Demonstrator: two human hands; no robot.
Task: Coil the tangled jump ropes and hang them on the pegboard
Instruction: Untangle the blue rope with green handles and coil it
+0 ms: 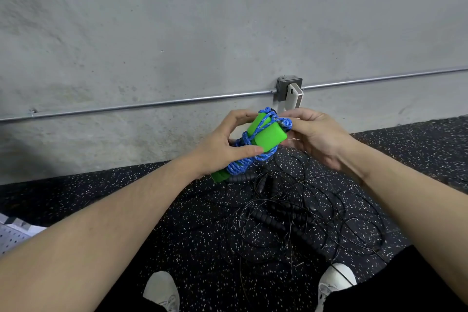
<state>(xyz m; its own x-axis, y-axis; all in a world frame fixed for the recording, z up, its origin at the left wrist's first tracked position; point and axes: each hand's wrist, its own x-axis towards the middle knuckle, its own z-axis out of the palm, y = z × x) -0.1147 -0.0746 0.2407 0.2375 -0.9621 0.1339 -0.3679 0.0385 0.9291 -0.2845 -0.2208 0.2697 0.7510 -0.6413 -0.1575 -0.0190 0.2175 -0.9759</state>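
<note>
In the head view, a blue braided jump rope [253,159] with bright green handles [269,138] is held up in front of a grey concrete wall [177,33], above the floor. The cord is seen wrapped in several turns around the two green handles, which lie side by side, tilted from lower left to upper right. The bundle is gripped by the left hand [222,144], whose thumb is laid across the near side and whose fingers are curled over the far side. The upper right end of the bundle, where the blue cord is bunched, is pinched by the right hand [314,134] between thumb and fingers.

Below the hands, on the black speckled rubber floor [126,200], a tangle of thin black jump ropes [304,223] is spread out, with several ribbed black handles [268,218] lying among the loops. One black handle is seen just beneath the lower green end of the held bundle.

At the far left edge, a corner of a white perforated pegboard [12,234] is visible on the floor, well apart from the ropes. Along the wall a metal conduit [152,103] is run to a junction box [288,87]. Two white shoes [162,291] are seen at the near edge, the right one beside the tangle
</note>
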